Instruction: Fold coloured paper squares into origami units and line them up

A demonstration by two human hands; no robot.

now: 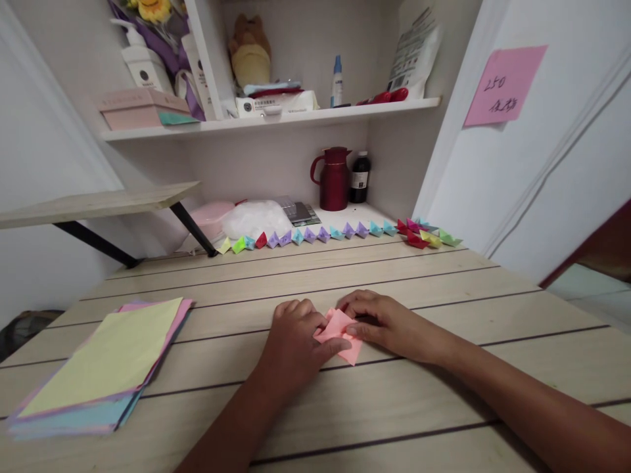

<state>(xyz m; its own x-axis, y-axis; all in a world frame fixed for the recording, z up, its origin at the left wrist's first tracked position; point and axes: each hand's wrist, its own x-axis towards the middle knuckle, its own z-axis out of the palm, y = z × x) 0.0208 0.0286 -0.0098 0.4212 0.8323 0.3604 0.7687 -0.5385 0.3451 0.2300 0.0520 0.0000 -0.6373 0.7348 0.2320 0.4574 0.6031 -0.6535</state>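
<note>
A small folded piece of pink paper lies at the middle of the table, between my two hands. My left hand grips its left side, the thumb pressed on top near the lower edge and the other fingers curled. On the right side, my right hand holds the paper with its thumb on the upper face and its fingers behind. The paper's lower corner points toward me. Its underside and the fingertips beneath it are hidden.
A stack of coloured paper sheets lies on the left. Several folded paper boats line the table's back edge, with more boats clustered at the right. Behind them stand a red jug and a dark bottle. A small raised shelf overhangs the back left.
</note>
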